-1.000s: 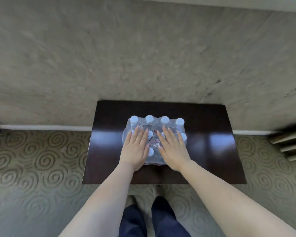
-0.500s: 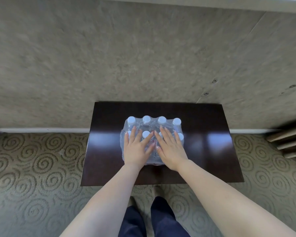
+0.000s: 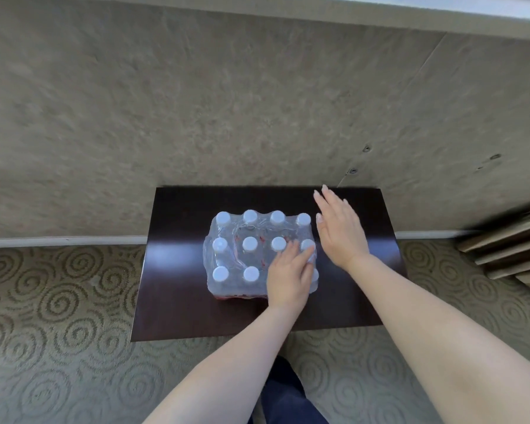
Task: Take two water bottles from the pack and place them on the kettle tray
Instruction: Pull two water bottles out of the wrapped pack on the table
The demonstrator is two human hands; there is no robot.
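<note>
Pack (image 3: pixel 259 254) of bottles, wrap unbroken, near the middle of the dark table (image 3: pixel 343 298), pinned at its right near corner by left hand (image 3: pixel 288 278), fingers curled onto the plastic, probably to tear it; right hand (image 3: pixel 338 229) flat, spread, empty beside its right edge; kettle tray out of view.

No text can be read — the red print under the wrap of the water bottle pack (image 3: pixel 259 255) is too blurred.

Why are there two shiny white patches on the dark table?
Head view: the glossy dark brown table mirrors light from above, making pale glare patches left and right of the plastic-wrapped pack of white-capped water bottles; the wide lens bends the white baseboard.
</note>
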